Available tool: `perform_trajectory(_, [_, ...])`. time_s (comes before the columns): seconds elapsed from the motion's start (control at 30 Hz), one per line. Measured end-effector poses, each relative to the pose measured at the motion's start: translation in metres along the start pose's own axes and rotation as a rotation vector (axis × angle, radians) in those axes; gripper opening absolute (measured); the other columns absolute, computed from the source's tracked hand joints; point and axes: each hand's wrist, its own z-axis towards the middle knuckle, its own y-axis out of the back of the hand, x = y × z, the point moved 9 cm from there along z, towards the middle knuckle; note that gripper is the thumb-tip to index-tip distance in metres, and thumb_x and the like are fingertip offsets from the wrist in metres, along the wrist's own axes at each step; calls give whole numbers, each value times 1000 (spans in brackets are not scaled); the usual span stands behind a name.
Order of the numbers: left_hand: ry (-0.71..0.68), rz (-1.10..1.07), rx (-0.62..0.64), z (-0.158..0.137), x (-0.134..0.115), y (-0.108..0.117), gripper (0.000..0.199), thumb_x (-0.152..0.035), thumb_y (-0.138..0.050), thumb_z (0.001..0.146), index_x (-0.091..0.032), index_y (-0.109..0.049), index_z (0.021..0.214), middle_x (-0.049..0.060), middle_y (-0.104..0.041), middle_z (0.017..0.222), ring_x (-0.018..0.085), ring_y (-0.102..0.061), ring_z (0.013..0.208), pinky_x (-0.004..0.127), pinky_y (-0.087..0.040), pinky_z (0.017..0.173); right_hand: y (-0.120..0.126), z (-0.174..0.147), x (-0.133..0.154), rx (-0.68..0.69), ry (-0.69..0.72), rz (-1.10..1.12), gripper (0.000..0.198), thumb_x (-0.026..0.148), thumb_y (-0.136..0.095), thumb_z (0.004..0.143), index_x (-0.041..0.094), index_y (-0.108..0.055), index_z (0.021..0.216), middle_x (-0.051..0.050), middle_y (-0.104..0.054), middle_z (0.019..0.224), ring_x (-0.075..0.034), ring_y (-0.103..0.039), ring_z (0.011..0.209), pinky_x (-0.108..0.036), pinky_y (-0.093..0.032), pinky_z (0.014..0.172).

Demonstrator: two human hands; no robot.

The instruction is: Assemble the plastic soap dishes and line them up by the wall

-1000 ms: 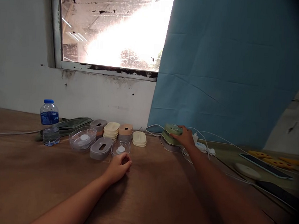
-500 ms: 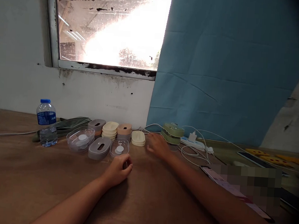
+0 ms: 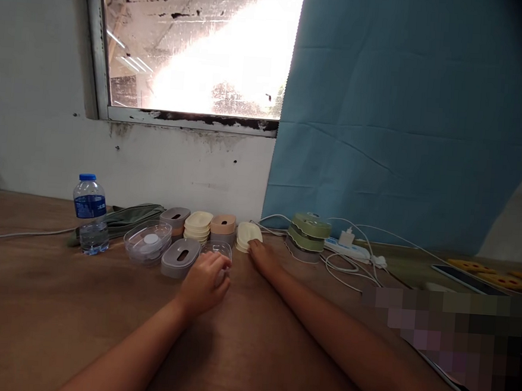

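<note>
My right hand (image 3: 265, 260) reaches to the short stack of cream oval lids (image 3: 248, 233), its fingers closed on the right front edge. How far the fingers wrap round is partly hidden. My left hand (image 3: 205, 280) is above the table in front of a clear plastic container (image 3: 219, 250), which it partly covers. Its fingers are bent and apart from the thumb, with nothing visible held. Just left of this hand sits a grey oval box with a slotted top (image 3: 178, 260). A larger clear container with a white disc (image 3: 147, 245) stands further left.
Behind stand a taller cream stack (image 3: 197, 225), a peach-topped box (image 3: 223, 225) and a grey-topped box (image 3: 175, 219). A water bottle (image 3: 90, 213) is at left. Right are stacked green containers (image 3: 309, 233), a power strip (image 3: 349, 249) and loose white cables (image 3: 343, 270).
My right hand has moved left onto the short cream stack, which now looks taller. My left hand has risen slightly, its fingers loosening. The view has shifted a little.
</note>
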Motion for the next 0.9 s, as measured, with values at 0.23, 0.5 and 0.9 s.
perform_trajectory(0.23, [511,541,58,-4,81,19,43,-22,-41,73,-5,-47,113,20,-60,101,34,-49,98,44,-31,85,47,-66,0,-108,114,232,19,21,-41,89,17,-49,105,-8,-56,107,-19,-54,99,-33,-45,87])
perform_trajectory(0.5, [513,492,313,-16,104,-2,38,-20,-51,68,-11,-55,104,17,-65,93,35,-53,95,44,-34,81,91,-160,-3,31,226,437,21,26,-42,88,23,-48,108,-7,-55,108,-19,-54,99,-34,-47,85])
perform_trajectory(0.9, [679,317,-37,-12,103,13,45,-35,-43,80,-8,-38,116,21,-47,115,35,-42,108,45,-31,88,99,-168,6,124,357,440,23,13,-39,84,22,-51,102,-7,-55,117,-16,-52,108,-31,-45,90])
